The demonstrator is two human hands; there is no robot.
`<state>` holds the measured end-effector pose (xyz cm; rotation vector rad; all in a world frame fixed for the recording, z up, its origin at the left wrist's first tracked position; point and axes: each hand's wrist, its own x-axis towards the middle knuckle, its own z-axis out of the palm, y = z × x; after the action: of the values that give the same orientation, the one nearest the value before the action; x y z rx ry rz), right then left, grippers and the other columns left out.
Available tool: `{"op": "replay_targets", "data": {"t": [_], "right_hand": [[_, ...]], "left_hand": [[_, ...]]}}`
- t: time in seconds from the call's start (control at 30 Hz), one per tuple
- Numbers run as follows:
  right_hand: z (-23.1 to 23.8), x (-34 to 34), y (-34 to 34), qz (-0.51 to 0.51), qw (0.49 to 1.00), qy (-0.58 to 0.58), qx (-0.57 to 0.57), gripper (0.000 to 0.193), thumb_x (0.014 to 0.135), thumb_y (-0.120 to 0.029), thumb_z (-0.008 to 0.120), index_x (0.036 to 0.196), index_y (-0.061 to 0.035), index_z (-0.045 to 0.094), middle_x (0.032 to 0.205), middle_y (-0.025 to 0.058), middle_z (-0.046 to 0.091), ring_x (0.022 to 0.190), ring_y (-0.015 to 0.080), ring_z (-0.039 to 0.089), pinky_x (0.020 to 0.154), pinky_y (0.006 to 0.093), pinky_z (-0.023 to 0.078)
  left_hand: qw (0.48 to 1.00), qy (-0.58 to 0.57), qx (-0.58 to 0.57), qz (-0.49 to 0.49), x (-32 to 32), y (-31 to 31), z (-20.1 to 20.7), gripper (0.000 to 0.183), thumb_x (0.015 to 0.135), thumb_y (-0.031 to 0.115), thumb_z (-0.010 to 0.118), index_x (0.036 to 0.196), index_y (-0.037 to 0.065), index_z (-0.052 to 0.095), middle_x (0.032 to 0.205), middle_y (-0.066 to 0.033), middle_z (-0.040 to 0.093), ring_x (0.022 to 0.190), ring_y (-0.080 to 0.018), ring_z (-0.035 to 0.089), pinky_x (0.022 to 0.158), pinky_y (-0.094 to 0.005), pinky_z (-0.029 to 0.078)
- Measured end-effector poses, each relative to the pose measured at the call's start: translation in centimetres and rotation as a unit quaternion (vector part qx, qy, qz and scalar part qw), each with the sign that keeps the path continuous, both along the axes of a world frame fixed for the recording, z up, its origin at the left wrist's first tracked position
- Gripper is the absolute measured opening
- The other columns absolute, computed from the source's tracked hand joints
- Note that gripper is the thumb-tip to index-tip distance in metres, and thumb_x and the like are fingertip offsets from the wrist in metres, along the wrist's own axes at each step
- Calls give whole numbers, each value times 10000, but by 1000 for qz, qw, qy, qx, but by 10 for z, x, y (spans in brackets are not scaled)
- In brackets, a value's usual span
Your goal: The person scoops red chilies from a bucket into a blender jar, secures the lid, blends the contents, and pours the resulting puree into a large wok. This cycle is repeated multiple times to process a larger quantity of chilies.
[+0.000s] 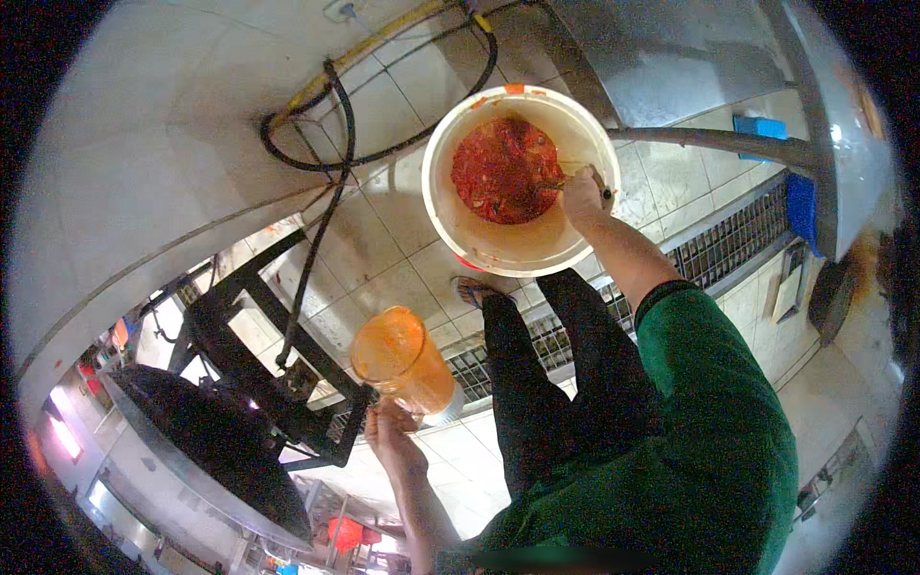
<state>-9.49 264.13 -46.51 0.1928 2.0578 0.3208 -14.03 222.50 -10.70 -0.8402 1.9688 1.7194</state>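
I stand over a white bucket, its mouth facing up, ahead of my feet; what it rests on is hidden. Red sauce lies in the bottom, well below the rim, so my right arm reaches out over the edge. A ladle slants into the sauce; its shaft probably lets my fingers stay out of the red. Well apart, on my left, I hold an orange-stained jug clear of the bucket, mouth up toward me, perhaps so nothing spills. How full it is, I can't tell.

My right hand is closed round the ladle's handle, inside the bucket's right rim, with the handle's end poking out past my fist. My left hand is at the jug's near side, fingers curled, seemingly round its handle; the exact grip is partly hidden. Below is a tiled floor. A black hose hangs between wall and jug; a dark wok sits farther left.
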Motion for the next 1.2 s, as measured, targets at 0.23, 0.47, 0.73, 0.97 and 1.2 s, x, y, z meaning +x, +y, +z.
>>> {"op": "replay_targets", "data": {"t": [0.23, 0.47, 0.73, 0.97, 1.2], "right_hand": [[-47, -44, -39, -156, 936, -56, -311, 191, 851, -251, 637, 875, -126, 779, 877, 99, 745, 840, 295, 713, 750, 466, 542], [-114, -43, -79, -53, 916, 196, -346, 190, 822, -159, 662, 644, -92, 664, 626, 104, 664, 522, 227, 639, 535, 408, 518], [-114, -22, -43, -717, 489, 100, -486, 249, 925, -235, 626, 733, -78, 605, 590, 17, 560, 483, 147, 517, 464, 320, 434], [-10, -7, -20, -624, 600, 118, -486, 166, 919, -225, 645, 908, -68, 594, 585, 5, 519, 456, 119, 484, 445, 290, 412], [99, 43, -10, -663, 508, 98, -541, 393, 946, -200, 603, 1302, -72, 494, 574, -48, 447, 410, 65, 418, 398, 246, 353]], "left_hand": [[998, -52, -40, -24, 17, 14, -64, 227, 993, 232, 632, 812, 117, 561, 688, 31, 503, 616, -75, 439, 590, -247, 356], [999, -34, -11, 0, 20, 3, -103, 232, 993, 234, 637, 822, 100, 554, 676, 25, 495, 628, -86, 428, 613, -261, 350], [999, -26, -21, 16, 17, -10, -140, 240, 991, 238, 638, 820, 93, 552, 704, 9, 511, 666, -98, 454, 641, -266, 362], [999, -15, -26, -40, -2, 0, -134, 258, 984, 254, 631, 810, 79, 555, 709, -10, 526, 689, -121, 482, 695, -301, 389], [988, 23, -49, -143, -38, 25, -126, 213, 987, 250, 608, 871, 71, 597, 738, 13, 516, 708, -101, 462, 688, -272, 364]]}}
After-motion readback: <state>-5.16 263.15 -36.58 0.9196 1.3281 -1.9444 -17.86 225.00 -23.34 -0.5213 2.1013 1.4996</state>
